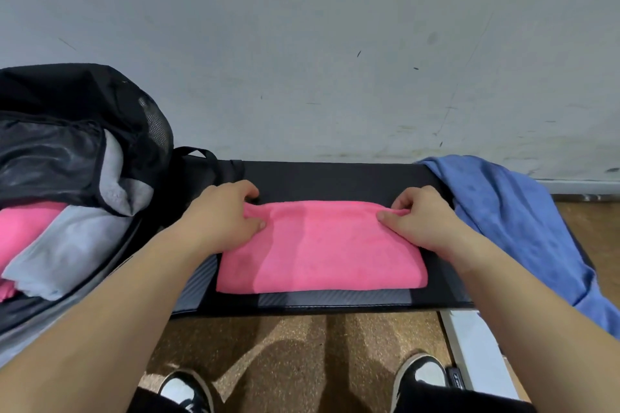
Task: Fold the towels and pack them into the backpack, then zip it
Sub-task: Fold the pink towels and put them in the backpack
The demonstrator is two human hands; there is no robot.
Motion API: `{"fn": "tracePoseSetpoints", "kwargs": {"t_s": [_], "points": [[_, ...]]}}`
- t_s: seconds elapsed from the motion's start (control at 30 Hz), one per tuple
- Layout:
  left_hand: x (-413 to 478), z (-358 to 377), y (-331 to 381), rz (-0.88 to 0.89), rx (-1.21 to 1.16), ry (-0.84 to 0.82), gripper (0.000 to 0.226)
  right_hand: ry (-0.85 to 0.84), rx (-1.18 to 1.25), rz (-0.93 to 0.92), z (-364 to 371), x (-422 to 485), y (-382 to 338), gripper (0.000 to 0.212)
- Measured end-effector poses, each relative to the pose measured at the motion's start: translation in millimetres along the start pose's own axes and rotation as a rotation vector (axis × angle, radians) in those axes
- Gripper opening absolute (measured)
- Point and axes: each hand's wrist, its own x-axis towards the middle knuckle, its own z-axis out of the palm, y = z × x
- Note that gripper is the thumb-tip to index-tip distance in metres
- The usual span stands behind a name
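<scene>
A pink towel lies folded into a flat rectangle on the black table. My left hand pinches its far left corner, and my right hand pinches its far right corner. At the left, the black backpack lies open. Inside it are a grey towel and another pink towel. A blue towel lies crumpled over the table's right end, hanging off the edge.
A grey wall rises right behind the table. Below the front edge are the brown floor and my two black-and-white shoes. A white table leg stands at the lower right.
</scene>
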Motion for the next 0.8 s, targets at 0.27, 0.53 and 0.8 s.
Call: {"fn": "tracePoseSetpoints", "kwargs": {"t_s": [0.27,0.53,0.8], "points": [[-24.0,-13.7,0.3,-0.013,-0.272,0.077,0.031,-0.035,0.203,0.039,-8.2,-22.1,-1.8,0.015],[-44.1,-27.8,11.8,-0.071,-0.767,0.390,0.042,-0.107,0.747,0.035,-15.6,-69.0,-53.9,0.027],[-81.1,-9.4,71.4,0.156,-0.909,0.241,0.003,-0.177,1.005,-0.094,7.5,-100.3,-114.1,0.025]]}}
